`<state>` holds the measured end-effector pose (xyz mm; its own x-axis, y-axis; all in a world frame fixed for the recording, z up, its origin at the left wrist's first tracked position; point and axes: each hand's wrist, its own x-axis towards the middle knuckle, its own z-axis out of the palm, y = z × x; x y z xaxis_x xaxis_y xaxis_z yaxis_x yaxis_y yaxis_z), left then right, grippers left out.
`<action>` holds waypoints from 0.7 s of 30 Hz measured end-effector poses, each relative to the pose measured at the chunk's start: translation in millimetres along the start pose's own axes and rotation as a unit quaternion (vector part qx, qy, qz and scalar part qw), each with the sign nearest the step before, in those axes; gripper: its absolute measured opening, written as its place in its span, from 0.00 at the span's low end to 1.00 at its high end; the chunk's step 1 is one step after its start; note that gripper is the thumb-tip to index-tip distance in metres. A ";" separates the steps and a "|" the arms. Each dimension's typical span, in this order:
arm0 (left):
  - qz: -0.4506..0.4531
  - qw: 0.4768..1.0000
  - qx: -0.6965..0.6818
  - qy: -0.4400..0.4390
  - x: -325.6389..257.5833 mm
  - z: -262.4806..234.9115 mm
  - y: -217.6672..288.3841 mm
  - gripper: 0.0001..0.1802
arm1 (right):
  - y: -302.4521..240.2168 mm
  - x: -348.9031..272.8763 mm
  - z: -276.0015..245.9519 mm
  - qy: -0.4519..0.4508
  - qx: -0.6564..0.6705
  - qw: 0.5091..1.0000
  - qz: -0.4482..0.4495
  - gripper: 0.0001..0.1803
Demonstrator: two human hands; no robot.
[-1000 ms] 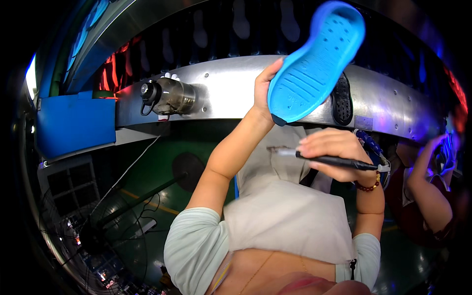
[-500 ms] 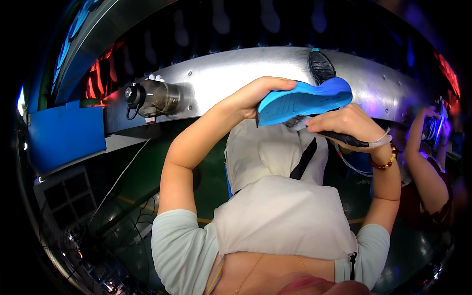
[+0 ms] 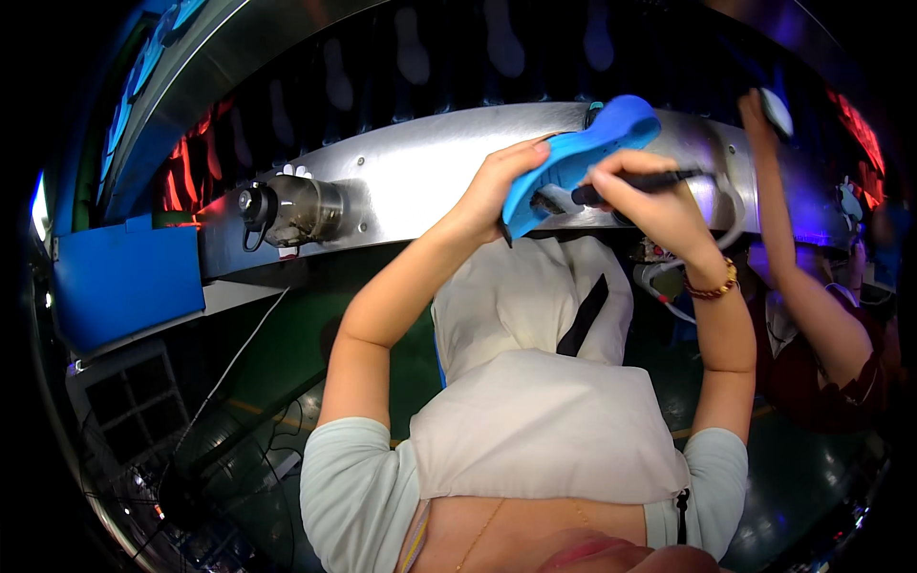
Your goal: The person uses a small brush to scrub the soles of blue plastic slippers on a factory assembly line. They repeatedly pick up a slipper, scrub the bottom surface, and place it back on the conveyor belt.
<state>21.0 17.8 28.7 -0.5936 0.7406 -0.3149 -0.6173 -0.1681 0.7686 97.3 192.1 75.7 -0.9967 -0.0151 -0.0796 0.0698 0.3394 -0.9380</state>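
My left hand (image 3: 504,181) grips a blue shoe sole (image 3: 626,115) by its near left end, thumb on its upper edge. The sole is tilted, its far end raised to the right over the metal ledge. In my right hand (image 3: 650,205) is a black-handled brush (image 3: 659,180), held like a pen, with a clear tube (image 3: 735,215) running from its back end. The brush's bristles (image 3: 546,202) are at the sole's lower face, near my left fingers; whether they touch it I cannot tell.
A curved metal ledge (image 3: 411,172) carries a dark translucent bottle (image 3: 310,210) at left. Beyond it, a dark conveyor holds several soles (image 3: 413,48). A blue panel (image 3: 124,282) stands far left. At right, a co-worker's arm (image 3: 772,191) reaches toward the conveyor with a pale sole (image 3: 776,113).
The sole has turned steeper, its far end rising, and now mostly covers a dark oval thing on the ledge. My right hand has shifted up and left. The co-worker's arm has reached up.
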 end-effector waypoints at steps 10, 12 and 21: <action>0.068 0.995 0.053 0.056 1.5 -2.7 -17.3 0.25 | 25.9 30.2 11.0 0.121 0.149 0.980 0.053 0.15; 0.067 0.994 0.056 0.063 -1.3 -1.8 -16.5 0.25 | 40.3 37.6 -3.5 0.174 0.158 0.971 0.043 0.16; 0.010 0.990 -0.131 0.057 1.7 -8.8 -23.2 0.28 | 68.0 39.1 14.7 0.333 0.122 0.935 -0.030 0.08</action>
<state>29.8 17.3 5.4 -0.6525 0.6599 -0.3726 -0.7082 -0.3560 0.6097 63.7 200.8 3.9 -0.7982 0.5887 0.1279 -0.0613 0.1317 -0.9894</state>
